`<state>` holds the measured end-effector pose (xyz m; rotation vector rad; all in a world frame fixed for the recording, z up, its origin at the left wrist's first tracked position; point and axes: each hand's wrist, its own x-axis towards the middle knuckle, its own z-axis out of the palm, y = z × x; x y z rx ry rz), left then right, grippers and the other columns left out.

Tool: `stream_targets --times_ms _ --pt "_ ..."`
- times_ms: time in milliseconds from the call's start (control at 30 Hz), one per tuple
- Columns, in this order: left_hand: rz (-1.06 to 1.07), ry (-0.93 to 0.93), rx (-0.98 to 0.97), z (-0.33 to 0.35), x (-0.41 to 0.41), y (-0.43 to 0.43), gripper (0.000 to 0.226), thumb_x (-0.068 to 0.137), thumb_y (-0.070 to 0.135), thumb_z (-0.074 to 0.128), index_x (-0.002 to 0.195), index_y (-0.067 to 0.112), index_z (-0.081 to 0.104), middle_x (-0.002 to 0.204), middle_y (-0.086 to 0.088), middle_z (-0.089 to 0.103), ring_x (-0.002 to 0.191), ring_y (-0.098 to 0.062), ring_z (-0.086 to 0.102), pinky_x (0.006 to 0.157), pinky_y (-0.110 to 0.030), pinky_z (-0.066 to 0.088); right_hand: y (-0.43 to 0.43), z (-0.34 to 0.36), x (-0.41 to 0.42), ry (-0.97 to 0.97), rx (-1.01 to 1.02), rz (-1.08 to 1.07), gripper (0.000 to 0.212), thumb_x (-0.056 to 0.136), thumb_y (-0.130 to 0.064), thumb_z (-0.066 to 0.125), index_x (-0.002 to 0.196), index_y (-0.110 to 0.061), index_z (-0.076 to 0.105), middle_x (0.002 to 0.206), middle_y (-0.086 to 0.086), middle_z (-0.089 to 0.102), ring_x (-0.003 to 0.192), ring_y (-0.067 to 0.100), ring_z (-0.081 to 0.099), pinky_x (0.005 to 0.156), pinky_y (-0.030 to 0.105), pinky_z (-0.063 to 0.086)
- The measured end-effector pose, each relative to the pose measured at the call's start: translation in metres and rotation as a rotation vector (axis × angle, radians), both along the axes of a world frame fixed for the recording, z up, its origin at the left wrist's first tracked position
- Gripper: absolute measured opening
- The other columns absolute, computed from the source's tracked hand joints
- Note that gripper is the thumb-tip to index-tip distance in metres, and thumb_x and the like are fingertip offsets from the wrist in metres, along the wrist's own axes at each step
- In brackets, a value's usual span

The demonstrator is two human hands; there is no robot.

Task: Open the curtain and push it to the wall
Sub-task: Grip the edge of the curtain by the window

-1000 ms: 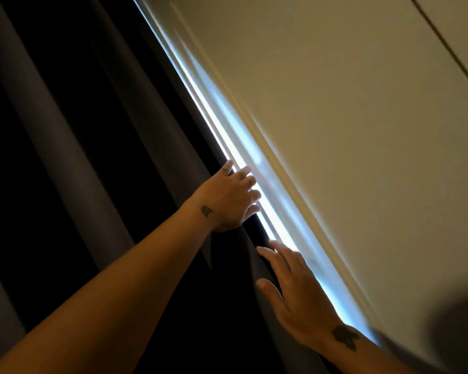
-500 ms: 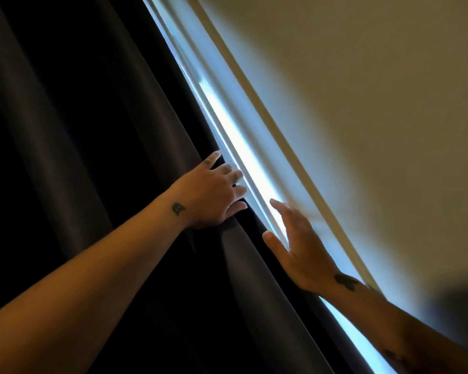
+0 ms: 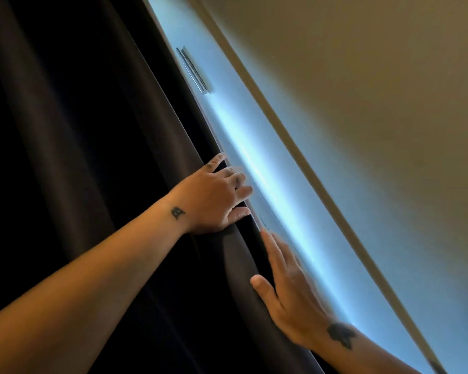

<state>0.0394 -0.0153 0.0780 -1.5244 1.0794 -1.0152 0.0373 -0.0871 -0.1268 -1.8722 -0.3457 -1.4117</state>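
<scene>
A dark, heavy curtain (image 3: 87, 136) hangs in folds over the left half of the view. Its right edge runs diagonally beside a bright strip of window recess (image 3: 289, 201). My left hand (image 3: 211, 198) lies on that edge with its fingers curled over the fabric's hem. Lower down, my right hand (image 3: 289, 292) rests flat against the curtain edge, fingers stretched out and together, thumb spread onto the fabric. The window behind the curtain is hidden.
A beige wall (image 3: 376, 130) fills the right side, separated from the lit recess by a pale frame edge (image 3: 281, 125). A small metal bracket (image 3: 193, 70) sits on the recess near the top.
The lit gap beside the curtain has grown wider. My right hand has slid lower along the curtain edge, and the view has shifted so a metal bracket now shows.
</scene>
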Motion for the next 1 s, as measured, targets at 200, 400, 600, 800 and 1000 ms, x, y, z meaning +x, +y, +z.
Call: stream_targets --times_ms 200,400,600,800,1000 --pt "-0.053 -0.023 0.037 0.011 0.000 0.007 0.056 0.089 0.049 0.025 0.092 0.015 0.070 0.097 -0.009 0.066 0.101 -0.028 0.064 0.105 -0.049 0.036 0.012 0.004 -0.005 0.026 -0.052 0.017 0.081 0.075 -0.079 0.017 0.134 -0.037 -0.019 0.152 -0.004 0.013 0.131 0.014 0.025 0.103 0.024 0.025" --pt "-0.026 -0.013 0.027 0.014 -0.008 0.030 0.052 0.088 0.049 0.030 0.092 0.014 0.069 0.097 -0.010 0.072 0.109 -0.033 0.062 0.100 -0.051 0.041 0.031 0.013 -0.005 0.049 0.065 0.141 0.096 0.070 -0.081 0.036 0.137 -0.039 -0.018 0.151 -0.012 0.011 0.131 0.012 0.028 0.101 0.022 0.028" --pt "0.036 0.080 0.107 -0.020 -0.002 0.053 0.054 0.087 0.052 0.030 0.090 0.016 0.070 0.085 -0.004 0.070 0.091 -0.027 0.066 0.102 -0.046 0.040 0.052 -0.024 -0.009 0.152 0.108 0.263 0.091 0.076 -0.060 0.054 0.145 -0.024 0.007 0.143 -0.017 0.021 0.131 0.006 0.025 0.095 0.003 0.012" --pt "0.030 0.102 0.176 -0.019 -0.002 0.072 0.063 0.085 0.061 0.028 0.095 0.016 0.071 0.089 -0.004 0.070 0.090 -0.026 0.066 0.102 -0.043 0.042 0.083 -0.051 -0.008 0.194 0.188 0.342 0.069 0.090 -0.038 0.045 0.142 -0.022 0.003 0.139 -0.015 0.026 0.130 0.013 0.031 0.094 0.000 0.007" --pt "0.039 0.076 0.276 -0.012 -0.015 0.093 0.075 0.081 0.068 0.030 0.114 0.010 0.067 0.097 -0.010 0.070 0.096 -0.032 0.063 0.098 -0.039 0.028 0.108 -0.049 -0.019 0.143 0.079 0.328 0.065 0.089 -0.032 0.040 0.142 -0.005 0.012 0.143 0.017 0.033 0.128 0.026 0.035 0.102 0.016 0.016"
